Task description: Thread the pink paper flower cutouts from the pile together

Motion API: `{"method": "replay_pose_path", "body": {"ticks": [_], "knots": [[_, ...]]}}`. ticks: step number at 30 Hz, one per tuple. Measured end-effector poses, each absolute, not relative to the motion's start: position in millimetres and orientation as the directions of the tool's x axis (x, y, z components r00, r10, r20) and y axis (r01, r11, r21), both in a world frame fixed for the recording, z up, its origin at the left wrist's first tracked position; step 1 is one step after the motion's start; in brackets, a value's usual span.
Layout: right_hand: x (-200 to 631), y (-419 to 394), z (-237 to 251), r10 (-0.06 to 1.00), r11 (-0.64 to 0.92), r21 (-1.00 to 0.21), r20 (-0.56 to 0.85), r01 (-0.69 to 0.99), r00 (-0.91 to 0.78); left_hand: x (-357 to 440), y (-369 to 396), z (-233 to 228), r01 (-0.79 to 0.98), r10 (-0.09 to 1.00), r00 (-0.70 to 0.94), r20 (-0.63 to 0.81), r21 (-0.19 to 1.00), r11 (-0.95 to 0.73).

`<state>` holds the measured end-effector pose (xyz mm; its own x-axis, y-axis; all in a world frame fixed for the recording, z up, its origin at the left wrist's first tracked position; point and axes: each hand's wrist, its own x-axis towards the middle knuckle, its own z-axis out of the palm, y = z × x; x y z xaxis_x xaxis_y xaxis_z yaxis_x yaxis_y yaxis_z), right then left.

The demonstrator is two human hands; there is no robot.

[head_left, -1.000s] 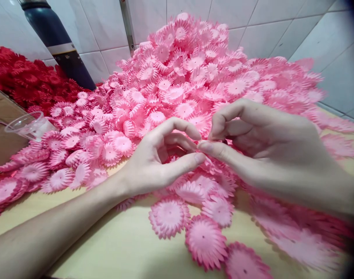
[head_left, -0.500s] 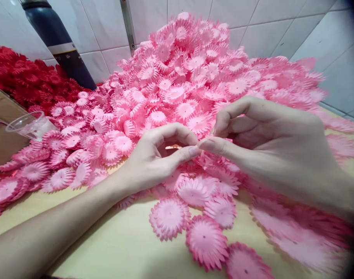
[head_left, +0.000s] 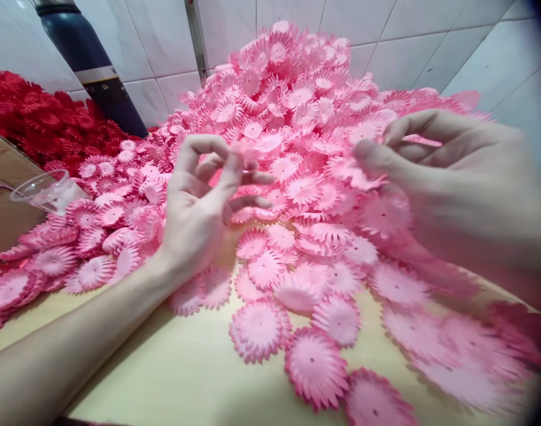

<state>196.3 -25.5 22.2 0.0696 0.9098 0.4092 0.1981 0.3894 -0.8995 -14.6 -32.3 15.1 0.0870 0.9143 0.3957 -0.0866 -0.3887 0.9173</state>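
Left hand [head_left: 199, 207] is hovering raised over the near edge of the pink flower pile [head_left: 292, 118], palm turned toward the camera, its grip pinching a small pink flower piece [head_left: 244, 155] between thumb and the curled fingertips; the piece is blurred, so its exact shape cannot be told. Right hand [head_left: 457, 177] is hanging well apart to the right, its grip pressed together on another pink flower piece [head_left: 357, 173], thumb on top, the petals sticking out leftward from the fingertips toward the left hand. Both pieces are sitting above the pile, not touching it. Loose pink flowers [head_left: 315, 367] are lying flat and scattered on the pale wooden surface [head_left: 173, 367] just below the hands. A red flower pile [head_left: 35, 124] is lying at the far left against the white tiled wall [head_left: 155, 47], with a dark blue bottle [head_left: 93, 71] leaning between the two piles. A clear plastic cup [head_left: 44, 189] is lying on its side beside a cardboard box [head_left: 4, 195].
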Motion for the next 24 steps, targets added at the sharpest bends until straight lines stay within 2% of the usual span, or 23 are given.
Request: {"method": "replay_pose_path", "body": {"ticks": [3,7,10,15,21,24], "knots": [[205,-19,22,0.905,0.344,-0.903,0.392,0.256,0.167,-18,-26,15,-0.051,0.917,-0.004,0.399,0.916,-0.398],[198,-28,23,0.863,0.457,-0.828,0.501,0.325,0.063,-14,-28,8,-0.064,0.935,0.023,0.355,0.934,-0.353],[190,-36,24,0.859,0.49,-0.812,0.511,0.317,-0.02,-12,-29,4,-0.048,0.94,0.017,0.34,0.94,-0.339],[187,-38,24,0.852,0.51,-0.801,0.521,0.314,-0.057,-15,-24,2,0.017,0.931,0.007,0.364,0.931,-0.365],[184,-43,22,0.853,0.521,-0.82,0.502,0.236,-0.14,-12,-29,6,0.097,0.885,0.102,0.454,0.881,-0.463],[181,-46,22,0.847,0.529,-0.822,0.494,0.21,-0.197,-9,-36,10,0.125,0.847,0.204,0.491,0.845,-0.52]]}}
